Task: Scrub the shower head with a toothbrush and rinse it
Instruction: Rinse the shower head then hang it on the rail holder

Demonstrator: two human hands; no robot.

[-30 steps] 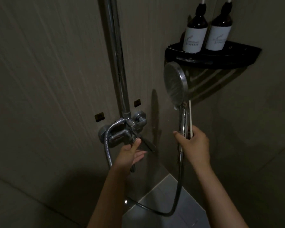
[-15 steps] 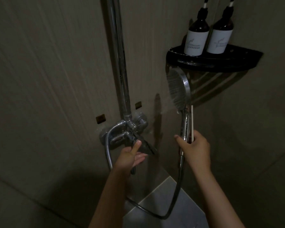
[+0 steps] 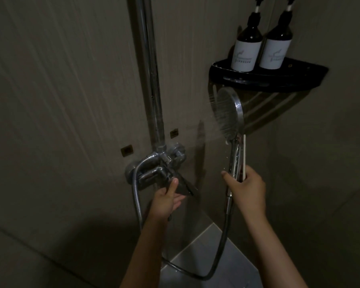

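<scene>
The right hand (image 3: 247, 190) is gripping the handle of the shower head (image 3: 227, 113), fingers wrapped tight, with the white toothbrush (image 3: 244, 154) clamped upright alongside it. The head is sitting just under the black corner shelf (image 3: 268, 80), spraying water leftward. The left hand (image 3: 166, 200) is pinching the tap lever (image 3: 183, 187) between a straight thumb and the fingers beneath. The hose (image 3: 220, 246) is looping down below.
</scene>
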